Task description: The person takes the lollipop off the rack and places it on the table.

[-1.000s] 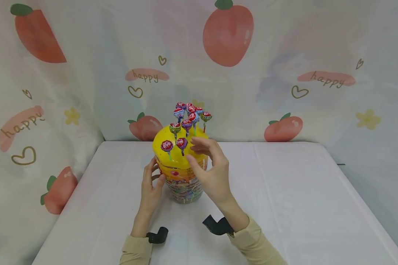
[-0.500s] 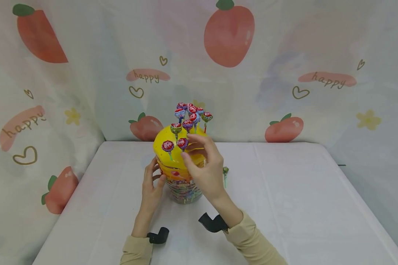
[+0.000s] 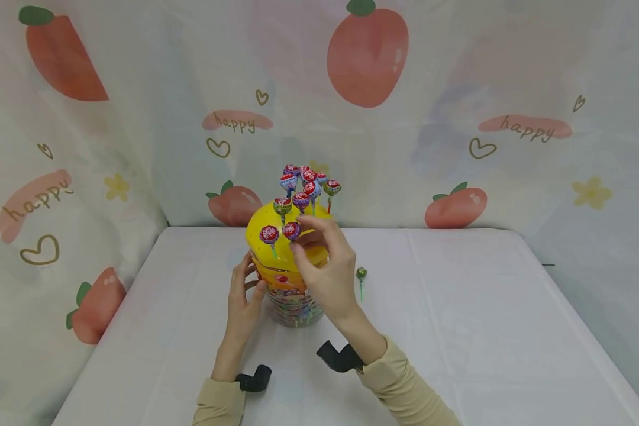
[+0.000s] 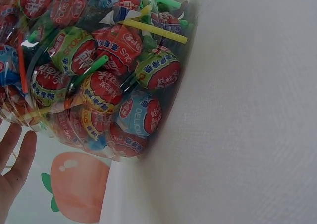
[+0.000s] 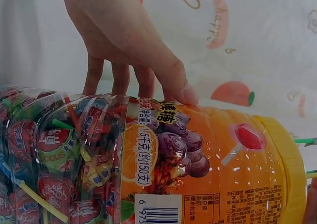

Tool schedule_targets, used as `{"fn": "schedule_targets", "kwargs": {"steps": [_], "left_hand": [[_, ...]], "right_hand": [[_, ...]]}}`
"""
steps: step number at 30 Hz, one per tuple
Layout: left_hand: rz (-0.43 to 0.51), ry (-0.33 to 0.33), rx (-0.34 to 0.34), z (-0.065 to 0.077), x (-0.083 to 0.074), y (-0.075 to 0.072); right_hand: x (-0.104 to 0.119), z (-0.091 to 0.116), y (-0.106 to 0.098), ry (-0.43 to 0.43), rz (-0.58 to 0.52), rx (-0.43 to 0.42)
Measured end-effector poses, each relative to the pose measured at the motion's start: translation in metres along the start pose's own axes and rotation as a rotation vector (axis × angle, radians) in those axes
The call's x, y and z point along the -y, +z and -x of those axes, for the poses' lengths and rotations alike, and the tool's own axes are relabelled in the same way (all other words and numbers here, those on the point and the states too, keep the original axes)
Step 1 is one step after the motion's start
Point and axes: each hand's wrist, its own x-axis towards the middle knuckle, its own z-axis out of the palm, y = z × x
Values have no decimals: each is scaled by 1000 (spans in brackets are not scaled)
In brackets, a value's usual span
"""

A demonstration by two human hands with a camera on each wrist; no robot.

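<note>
A clear candy jar point(image 5: 208, 149) with a yellow lid point(image 3: 261, 222) stands upright on the table, filled with wrapped lollipops point(image 4: 69, 50). Several more lollipops stick up from holes in the lid. My left hand point(image 3: 243, 302) grips the jar's left side, its thumb on the near face. At the front of the lid, the thumb and index finger of my right hand point(image 3: 332, 275) pinch a purple-wrapped lollipop point(image 3: 291, 231); its stick is hidden behind the thumb. Left of it, another purple-wrapped lollipop point(image 3: 268, 235) stands in the lid.
A green-wrapped lollipop point(image 3: 361, 284) lies on the white tabletop point(image 3: 474, 319) to the right of the jar. Behind the table hangs a backdrop cloth point(image 3: 394, 154) with fruit prints. Each wrist wears a black curved piece point(image 3: 254, 378).
My right hand has moved left and its thumb and index finger have closed on the purple lollipop. The green lollipop on the table has come into view. The left hand stays on the jar.
</note>
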Motion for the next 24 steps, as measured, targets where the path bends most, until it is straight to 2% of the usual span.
{"fn": "schedule_targets", "kwargs": {"steps": [15, 24], "left_hand": [[19, 0, -4, -1, -1, 0], [23, -5, 4, 0, 0, 0]], "right_hand": [[4, -6, -2, -37, -32, -84], [-2, -2, -16, 36, -75, -149]]}}
